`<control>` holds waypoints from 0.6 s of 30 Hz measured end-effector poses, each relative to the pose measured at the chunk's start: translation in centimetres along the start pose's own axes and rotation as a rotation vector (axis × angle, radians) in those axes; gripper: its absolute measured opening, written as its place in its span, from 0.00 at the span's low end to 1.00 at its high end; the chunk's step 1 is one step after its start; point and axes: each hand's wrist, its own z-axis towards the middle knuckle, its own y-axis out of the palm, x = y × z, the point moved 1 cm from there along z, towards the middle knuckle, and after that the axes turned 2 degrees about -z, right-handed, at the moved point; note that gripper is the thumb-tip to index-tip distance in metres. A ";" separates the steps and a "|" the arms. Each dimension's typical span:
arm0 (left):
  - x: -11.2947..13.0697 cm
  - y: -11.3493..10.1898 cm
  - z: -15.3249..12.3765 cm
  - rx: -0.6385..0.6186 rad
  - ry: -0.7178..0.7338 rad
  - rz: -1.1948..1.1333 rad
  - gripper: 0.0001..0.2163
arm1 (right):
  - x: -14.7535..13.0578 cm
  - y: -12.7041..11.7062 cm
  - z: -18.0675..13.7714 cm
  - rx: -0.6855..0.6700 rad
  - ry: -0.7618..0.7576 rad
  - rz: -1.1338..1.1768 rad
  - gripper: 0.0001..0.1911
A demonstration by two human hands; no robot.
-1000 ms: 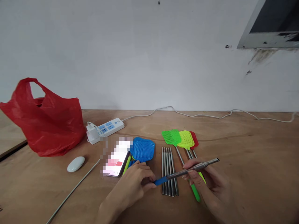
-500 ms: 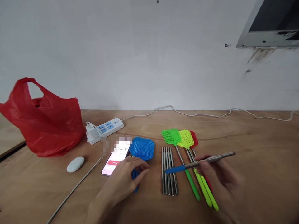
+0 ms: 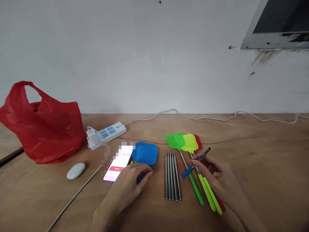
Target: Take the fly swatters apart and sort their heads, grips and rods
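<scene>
My right hand (image 3: 216, 175) pinches a steel rod with a blue grip (image 3: 196, 163), tilted, its grip end pointing down and left. Below it lie a green fly swatter (image 3: 175, 141), yellow fly swatters (image 3: 189, 143) and a red one (image 3: 198, 144), heads away from me. My left hand (image 3: 131, 178) lies over the handles of blue fly swatters (image 3: 146, 154), fingers curved and thumb apart; part of a blue handle shows under it. Between the hands, several bare steel rods (image 3: 172, 177) lie side by side on the wooden table (image 3: 270, 167).
A lit phone (image 3: 118, 164) lies beside my left hand. Farther left are a white mouse (image 3: 76, 170), a white power strip (image 3: 109, 133) with a plug, and a red plastic bag (image 3: 48, 129). A white cable (image 3: 200, 119) runs along the wall.
The rod in my right hand has swung from nearly level to a steeper tilt, and its blue end has moved right, off the bare rods. My left hand stays in place.
</scene>
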 end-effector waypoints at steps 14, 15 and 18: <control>-3.9 1.8 0.2 0.284 0.027 0.182 0.20 | 0.9 1.5 0.1 -0.042 -0.010 -0.072 0.18; -3.9 1.9 0.2 0.261 0.019 0.188 0.20 | 0.9 1.5 0.0 -0.032 0.021 -0.056 0.19; -3.7 1.9 0.2 0.218 0.013 0.202 0.18 | 0.9 1.5 -0.2 0.016 0.067 -0.074 0.20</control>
